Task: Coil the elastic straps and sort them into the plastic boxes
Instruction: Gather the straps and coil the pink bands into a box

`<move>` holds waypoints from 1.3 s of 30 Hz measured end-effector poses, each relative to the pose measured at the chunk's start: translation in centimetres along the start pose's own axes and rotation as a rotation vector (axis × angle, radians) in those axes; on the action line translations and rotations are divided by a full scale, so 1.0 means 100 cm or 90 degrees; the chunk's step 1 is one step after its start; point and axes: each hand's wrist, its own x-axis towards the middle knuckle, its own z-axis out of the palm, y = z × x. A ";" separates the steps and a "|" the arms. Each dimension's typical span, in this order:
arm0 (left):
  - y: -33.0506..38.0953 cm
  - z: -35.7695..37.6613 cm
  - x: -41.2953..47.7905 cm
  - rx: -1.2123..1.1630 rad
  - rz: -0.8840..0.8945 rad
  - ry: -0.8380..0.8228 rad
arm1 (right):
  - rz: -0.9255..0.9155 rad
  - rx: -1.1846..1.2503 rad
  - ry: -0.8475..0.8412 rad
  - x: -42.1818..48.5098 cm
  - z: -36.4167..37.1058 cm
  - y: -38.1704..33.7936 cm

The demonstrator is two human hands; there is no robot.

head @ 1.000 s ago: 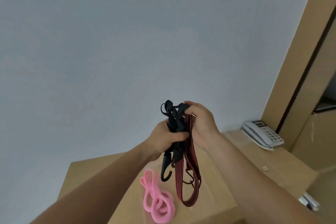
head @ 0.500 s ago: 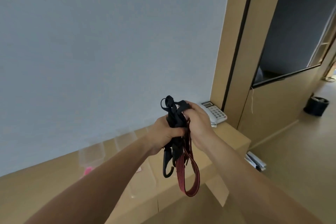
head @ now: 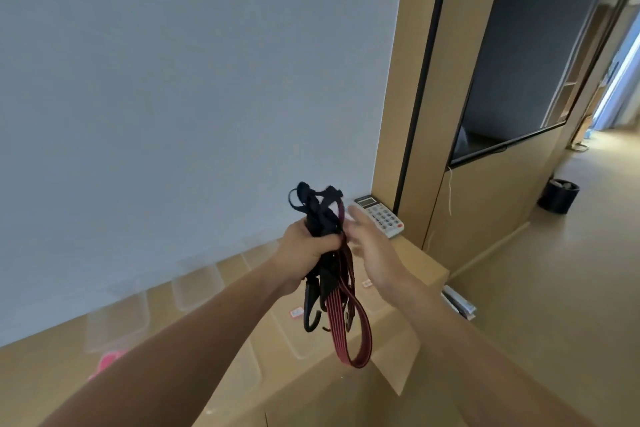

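Gripping both straps in one fist, the left hand [head: 304, 250] carries the bundle in the air, clear of the surface [head: 415, 263]. Its fingers are curled tight round the middle so nothing slips loose. The right hand [head: 374, 246] stands just beside it with fingers straight and holds nothing (blur hides whether the tips brush a strap). It is probably placed to take the next turn of a coil or to pick one strap out.

The red strap [head: 335, 319], flat and striped, is the bigger of the two. Its long loop hangs below the fist, so it is not coiled yet. The black strap [head: 317, 208] is bunched into short loops above the fist, and its black hook [head: 309, 308] dangles beside the red loop. The two look tangled, and I judge they must be parted before sorting.

A pale wall [head: 173, 80] fills most of the view, with wood panelling [head: 391, 80] and a dark panel [head: 526, 62] to the right, above a tan floor [head: 554, 305]. The surface is a long, low wooden ledge along the wall. Clear plastic boxes [head: 195, 289] sit in a row on it, blurred. A pink strap [head: 107, 362] shows by one of them, half hidden behind the left forearm. A telephone [head: 381, 215] sits at the ledge's far end, and a small dark bin [head: 558, 196] stands on the floor.
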 end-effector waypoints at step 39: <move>-0.155 0.004 0.183 0.032 -0.462 0.158 | 0.351 -0.159 -0.068 0.230 -0.148 0.188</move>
